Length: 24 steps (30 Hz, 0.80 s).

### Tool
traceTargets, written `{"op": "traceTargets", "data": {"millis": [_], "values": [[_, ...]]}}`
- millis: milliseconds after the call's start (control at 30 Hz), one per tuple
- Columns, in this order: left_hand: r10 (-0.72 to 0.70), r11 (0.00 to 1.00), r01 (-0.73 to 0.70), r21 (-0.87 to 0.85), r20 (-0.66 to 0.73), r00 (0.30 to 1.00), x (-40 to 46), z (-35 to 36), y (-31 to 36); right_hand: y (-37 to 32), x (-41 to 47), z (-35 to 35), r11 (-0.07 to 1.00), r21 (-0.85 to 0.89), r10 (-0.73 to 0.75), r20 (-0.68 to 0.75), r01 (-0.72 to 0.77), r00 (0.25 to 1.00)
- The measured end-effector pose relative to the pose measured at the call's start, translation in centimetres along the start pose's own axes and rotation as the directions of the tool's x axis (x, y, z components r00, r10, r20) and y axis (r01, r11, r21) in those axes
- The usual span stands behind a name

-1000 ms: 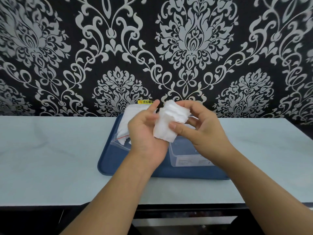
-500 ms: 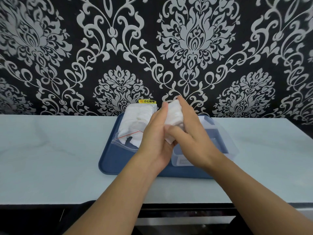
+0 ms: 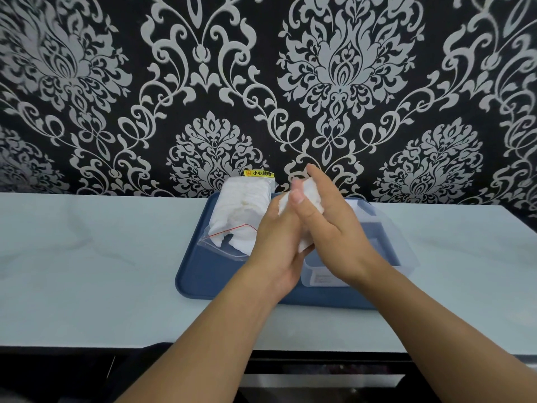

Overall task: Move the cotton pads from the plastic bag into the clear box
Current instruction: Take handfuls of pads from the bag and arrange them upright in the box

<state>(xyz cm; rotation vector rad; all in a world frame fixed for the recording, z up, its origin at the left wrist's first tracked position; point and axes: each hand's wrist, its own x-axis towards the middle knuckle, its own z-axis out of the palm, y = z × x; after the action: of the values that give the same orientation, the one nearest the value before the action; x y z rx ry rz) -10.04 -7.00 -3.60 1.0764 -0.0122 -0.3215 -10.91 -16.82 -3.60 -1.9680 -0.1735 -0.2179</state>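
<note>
A stack of white cotton pads (image 3: 312,194) is squeezed between my two palms above the blue tray (image 3: 203,274). My left hand (image 3: 279,237) presses on the stack from the left and my right hand (image 3: 334,225) presses from the right, its fingers pointing up and away. Only the pads' top and lower edges show between the hands. The clear plastic bag (image 3: 241,213), with a red zip line and more white pads inside, lies on the tray's left half. The clear box (image 3: 386,237) stands on the tray's right half, just below and right of my hands.
The tray sits on a pale marble-look counter (image 3: 87,257) against a black and silver patterned wall. A small yellow label (image 3: 259,173) shows on the wall behind the bag. The counter's front edge runs below my forearms.
My hands turned from fingering the loose stack to pressing it flat between both palms. They also dropped slightly toward the box, so more of the box shows at the right.
</note>
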Motion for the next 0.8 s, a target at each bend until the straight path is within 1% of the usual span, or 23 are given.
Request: {"op": "traceTargets", "data": {"millis": [67, 167, 233, 300, 433, 567, 700, 733, 800], "values": [[-0.067, 0.995, 0.063, -0.076, -0.049, 0.997, 0.3, -0.1, 0.2, 0.0, 0.2, -0.3, 1.000, 0.001, 0.010, 0.024, -0.010, 1.000], [-0.195, 0.962, 0.178, -0.208, -0.064, 0.979, 1.0, -0.6, 0.4, 0.1, 0.2, -1.3, 1.000, -0.028, 0.005, 0.103, -0.002, 0.995], [-0.283, 0.933, 0.261, -0.249, -0.059, 0.957, 1.2, -0.6, 0.7, 0.5, -0.1, -2.2, 0.998, -0.055, -0.003, 0.137, 0.010, 0.991], [-0.332, 0.918, 0.307, -0.253, -0.062, 0.941, 1.1, -0.3, 0.8, 0.8, -0.5, -2.5, 0.995, -0.098, -0.003, 0.165, 0.019, 0.986], [-0.302, 0.939, 0.279, -0.203, -0.095, 0.949, 0.8, 0.7, 0.2, 1.2, -1.2, -2.2, 0.979, -0.198, -0.006, 0.184, 0.043, 0.983], [-0.312, 0.924, 0.277, -0.264, -0.102, 0.944, 1.4, 1.6, 0.2, 1.4, -0.8, -3.7, 0.992, -0.123, 0.006, 0.174, 0.016, 0.985], [-0.318, 0.923, 0.295, -0.245, -0.058, 0.946, 1.5, 2.9, -0.3, 2.5, -0.4, -5.6, 0.993, -0.113, -0.023, 0.091, 0.033, 0.996], [-0.314, 0.925, 0.293, -0.243, -0.052, 0.948, 1.6, 3.3, -0.4, 2.7, -0.4, -5.8, 0.994, -0.104, -0.012, 0.102, 0.023, 0.995], [-0.318, 0.922, 0.296, -0.251, -0.052, 0.947, 1.8, 3.6, -0.6, 3.2, -0.3, -6.1, 0.997, -0.074, 0.024, 0.169, -0.011, 0.985]]}}
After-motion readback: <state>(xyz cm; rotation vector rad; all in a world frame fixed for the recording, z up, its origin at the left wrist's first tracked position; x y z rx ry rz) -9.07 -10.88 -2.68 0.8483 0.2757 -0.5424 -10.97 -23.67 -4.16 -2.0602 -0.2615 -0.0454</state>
